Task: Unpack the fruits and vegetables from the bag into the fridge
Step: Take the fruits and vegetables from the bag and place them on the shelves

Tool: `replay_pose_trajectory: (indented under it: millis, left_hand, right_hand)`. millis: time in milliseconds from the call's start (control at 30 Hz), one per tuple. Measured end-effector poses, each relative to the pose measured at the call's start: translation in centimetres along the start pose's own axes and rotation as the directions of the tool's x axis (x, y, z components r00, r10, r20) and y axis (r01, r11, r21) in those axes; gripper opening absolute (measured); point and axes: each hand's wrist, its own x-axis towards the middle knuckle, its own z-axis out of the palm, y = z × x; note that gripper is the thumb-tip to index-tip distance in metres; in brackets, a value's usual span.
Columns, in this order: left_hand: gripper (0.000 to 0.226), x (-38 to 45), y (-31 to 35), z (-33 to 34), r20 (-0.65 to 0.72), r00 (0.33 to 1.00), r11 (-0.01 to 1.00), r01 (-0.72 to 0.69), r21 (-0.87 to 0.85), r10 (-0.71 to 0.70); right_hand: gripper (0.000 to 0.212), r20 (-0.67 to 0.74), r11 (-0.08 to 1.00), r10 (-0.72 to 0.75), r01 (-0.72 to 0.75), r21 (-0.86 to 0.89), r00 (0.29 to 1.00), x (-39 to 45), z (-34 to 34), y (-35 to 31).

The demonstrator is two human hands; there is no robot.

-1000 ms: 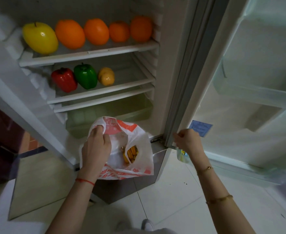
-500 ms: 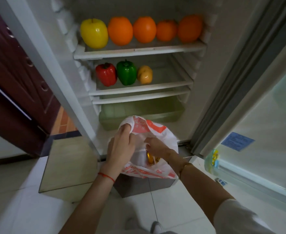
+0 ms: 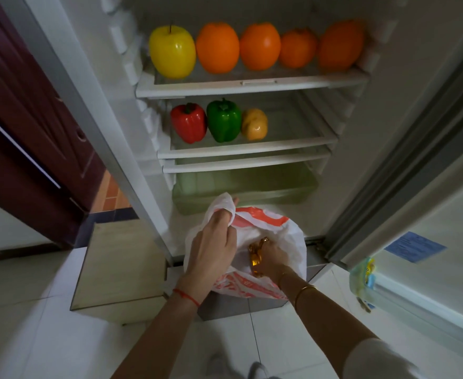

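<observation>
Bag (image 3: pixel 285 236) gripped by left hand (image 3: pixel 214 250); right hand (image 3: pixel 271 255) inside grasps yellow item (image 3: pixel 255 258) below fridge shelves (image 3: pixel 249 86).

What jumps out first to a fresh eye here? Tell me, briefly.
The top shelf holds a bright row: a yellow apple at its left end, then four oranges. Below sit a red pepper, green pepper and a yellowish item. In front, both hands work a white-and-orange bag, the right hand inside.

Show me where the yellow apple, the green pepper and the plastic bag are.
yellow apple (image 3: pixel 172 51): head view, middle of its front.
green pepper (image 3: pixel 224 121): head view, middle of its body.
plastic bag (image 3: pixel 293 242): head view, white right side wall.
</observation>
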Motion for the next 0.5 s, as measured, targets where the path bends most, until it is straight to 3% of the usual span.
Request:
replay_pose_trajectory:
  millis: [100,167,300,400,500]
  left_hand:
    - [0.021,0.2,-0.2,0.2,0.014,1.0,1.0,-0.001,-0.019,0.001]
    - [0.021,0.4,-0.4,0.3,0.014,1.0,1.0,0.012,-0.027,-0.012]
    - [0.025,0.6,-0.6,0.5,0.016,1.0,1.0,0.005,-0.028,-0.004]
    - [0.031,0.9,-0.8,0.7,0.019,1.0,0.999,-0.009,-0.041,0.01]
    - [0.032,1.0,-1.1,0.9,0.019,1.0,1.0,-0.006,-0.025,0.006]
  right_hand:
    - [0.093,-0.034,0.999,0.026,-0.027,-0.026,0.999,0.4,1.2,-0.3]
    - [0.101,-0.048,0.995,0.041,-0.045,-0.087,0.998,0.6,1.9,-0.6]
    - [0.046,-0.171,0.989,0.031,-0.055,-0.14,0.985,1.1,3.0,-1.1]
    - [0.036,-0.187,0.991,0.014,-0.039,-0.129,0.982,1.5,2.9,-1.1]
    - [0.034,-0.138,0.999,0.033,-0.034,-0.001,0.99,1.5,2.4,-1.0]
